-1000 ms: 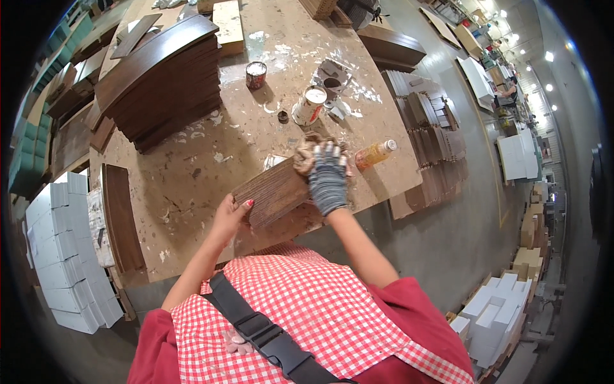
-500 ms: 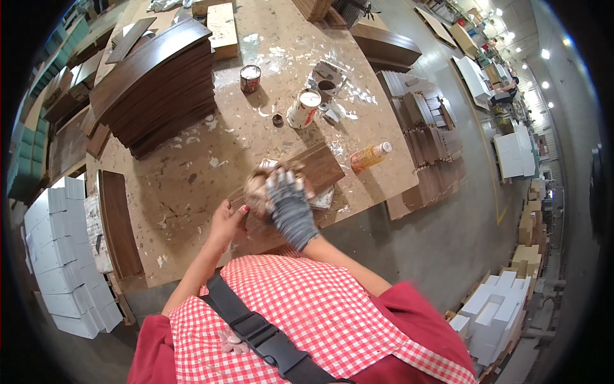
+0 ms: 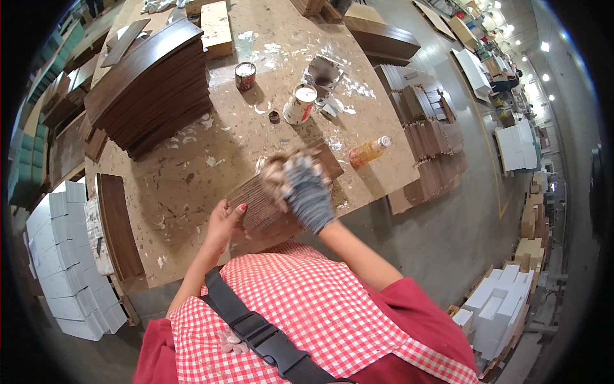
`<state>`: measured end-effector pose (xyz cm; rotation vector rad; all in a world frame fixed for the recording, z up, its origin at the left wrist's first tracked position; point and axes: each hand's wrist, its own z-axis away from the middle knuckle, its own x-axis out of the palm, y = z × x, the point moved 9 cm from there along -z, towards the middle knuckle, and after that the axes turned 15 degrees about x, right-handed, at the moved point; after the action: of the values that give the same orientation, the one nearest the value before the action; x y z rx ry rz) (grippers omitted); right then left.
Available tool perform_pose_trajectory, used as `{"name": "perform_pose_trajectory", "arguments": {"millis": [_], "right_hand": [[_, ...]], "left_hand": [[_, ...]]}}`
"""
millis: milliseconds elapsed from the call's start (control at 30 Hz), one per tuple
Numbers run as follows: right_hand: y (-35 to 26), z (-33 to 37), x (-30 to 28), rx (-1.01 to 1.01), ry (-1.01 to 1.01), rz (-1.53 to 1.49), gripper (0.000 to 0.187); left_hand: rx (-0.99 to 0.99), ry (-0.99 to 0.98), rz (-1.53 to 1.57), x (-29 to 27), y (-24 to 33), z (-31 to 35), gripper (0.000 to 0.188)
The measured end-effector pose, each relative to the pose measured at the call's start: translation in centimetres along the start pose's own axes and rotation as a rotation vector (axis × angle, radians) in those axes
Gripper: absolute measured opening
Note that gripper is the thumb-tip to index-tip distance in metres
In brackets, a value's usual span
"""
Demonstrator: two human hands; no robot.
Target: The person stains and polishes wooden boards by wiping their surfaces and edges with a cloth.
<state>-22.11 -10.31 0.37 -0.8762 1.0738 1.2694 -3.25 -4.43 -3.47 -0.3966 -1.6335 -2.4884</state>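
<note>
A dark brown wooden board [image 3: 257, 203] with a finely lined face lies at a slant at the table's near edge. My bare left hand [image 3: 224, 225] grips its left end, the thumb with a red nail on top. My right hand [image 3: 309, 195], in a grey knitted glove, presses a crumpled tan rag [image 3: 275, 178] onto the board toward its right end. Rag and glove hide part of the face, and the fingers are somewhat blurred. Beyond the board stands a white can [image 3: 299, 105] beside a small dark cap [image 3: 274, 117]. A bottle of orange liquid [image 3: 369, 152] stands to the right.
A tall stack of dark boards [image 3: 153, 89] stands at the left of the paint-spotted table [image 3: 185, 211]. Farther back are a small dark tin [image 3: 245, 76] and a grey square holder [image 3: 324, 72]. White panels [image 3: 70, 262] are stacked at left, brown ones [image 3: 428, 153] at right.
My right hand has slid the rag to the right along the board, uncovering more of the lined face. My left hand keeps its grip at the left end.
</note>
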Motion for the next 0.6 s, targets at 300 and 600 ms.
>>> {"name": "perform_pose_trajectory", "arguments": {"millis": [300, 600], "right_hand": [[-2.6, 4.9, 1.9, -0.232, 0.212, -0.078, 0.063], [9.7, -1.0, 1.2, 0.11, 0.407, -0.271, 0.053]], "left_hand": [[0.047, 0.05, -0.094, -1.0, -1.8, -1.1, 0.023], [-0.025, -0.01, -0.002, 0.0, -1.2, -0.4, 0.02]]}}
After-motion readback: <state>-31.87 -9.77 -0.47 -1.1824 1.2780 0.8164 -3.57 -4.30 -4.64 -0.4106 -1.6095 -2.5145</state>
